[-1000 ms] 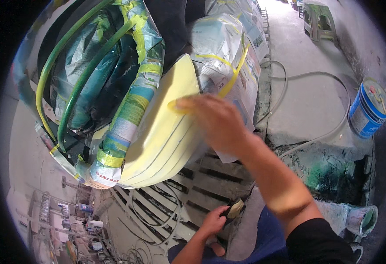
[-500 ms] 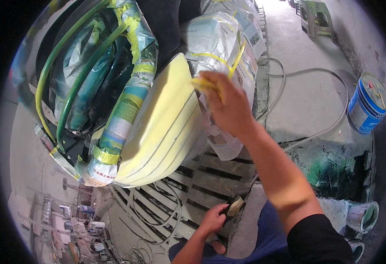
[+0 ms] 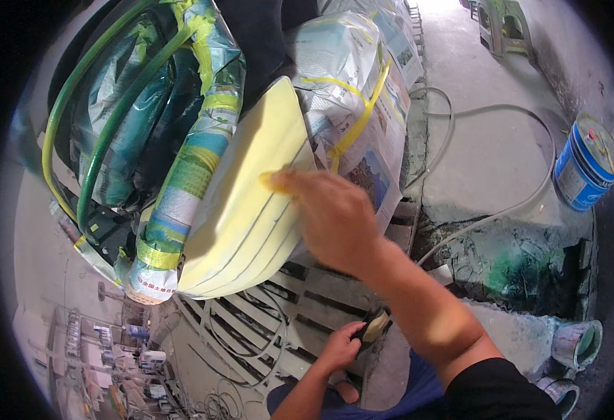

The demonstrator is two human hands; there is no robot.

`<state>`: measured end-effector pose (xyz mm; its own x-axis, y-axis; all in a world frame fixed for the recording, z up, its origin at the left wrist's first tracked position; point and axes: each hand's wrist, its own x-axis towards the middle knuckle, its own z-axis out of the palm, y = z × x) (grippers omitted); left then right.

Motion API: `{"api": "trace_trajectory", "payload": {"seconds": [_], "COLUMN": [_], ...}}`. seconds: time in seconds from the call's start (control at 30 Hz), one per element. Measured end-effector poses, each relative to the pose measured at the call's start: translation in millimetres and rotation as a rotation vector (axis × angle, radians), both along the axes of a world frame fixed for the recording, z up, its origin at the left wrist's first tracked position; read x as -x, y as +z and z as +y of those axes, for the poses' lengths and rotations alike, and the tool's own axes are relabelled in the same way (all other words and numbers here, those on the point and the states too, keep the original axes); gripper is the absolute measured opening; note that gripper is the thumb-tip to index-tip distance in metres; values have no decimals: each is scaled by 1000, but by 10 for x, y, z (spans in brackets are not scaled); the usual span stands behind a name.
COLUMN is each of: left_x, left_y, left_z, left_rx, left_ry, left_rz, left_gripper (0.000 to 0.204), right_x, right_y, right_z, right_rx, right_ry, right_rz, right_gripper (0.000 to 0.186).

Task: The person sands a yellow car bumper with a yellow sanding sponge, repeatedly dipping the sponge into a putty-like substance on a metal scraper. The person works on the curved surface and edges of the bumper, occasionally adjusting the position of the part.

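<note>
A curved panel (image 3: 251,203) coated pale yellow, with several dark lines along its lower part, stands in the middle. My right hand (image 3: 338,220), smeared by motion, pinches a small yellow spreader (image 3: 276,183) against or just over the panel's face; whether it touches I cannot tell. Low down, by my knee, my left hand (image 3: 342,346) grips the edge of a dark flat board (image 3: 360,334) with tan paste (image 3: 375,327) on it. Left of the panel runs a tube (image 3: 193,175) wrapped in printed sheets and yellow-green tape.
Green curved bars (image 3: 121,133) arch at the upper left. Newspaper masking (image 3: 338,63) covers the part behind the panel. A grey hose (image 3: 489,110) loops over the floor toward a blue bucket (image 3: 587,164). Slatted grating (image 3: 328,294) lies below, and cans (image 3: 577,345) stand lower right.
My right hand has moved left and down from the panel's upper right edge onto its middle, with the yellow spreader. My left hand and the board have barely moved.
</note>
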<state>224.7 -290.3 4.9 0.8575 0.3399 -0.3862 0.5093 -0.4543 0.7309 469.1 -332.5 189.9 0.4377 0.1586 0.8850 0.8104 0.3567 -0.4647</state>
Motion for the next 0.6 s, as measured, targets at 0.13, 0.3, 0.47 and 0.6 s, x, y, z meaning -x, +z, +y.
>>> {"api": "trace_trajectory", "payload": {"seconds": [0.13, 0.3, 0.47, 0.6], "left_x": [-14, 10, 51, 37], "left_y": [-145, -79, -22, 51], "left_z": [42, 48, 29, 7], "left_rx": [114, 59, 17, -9], "left_ry": [40, 41, 17, 28], "left_rz": [36, 11, 30, 30], "left_gripper": [46, 46, 47, 48], "right_x": [367, 59, -658, -754], "right_y": [-44, -110, 86, 97], "right_z": [43, -73, -84, 34], "right_rx": [-26, 37, 5, 36], "right_ry": [90, -71, -69, -155], "right_rz": [-68, -58, 220, 129], "right_gripper": [36, 39, 27, 27]}}
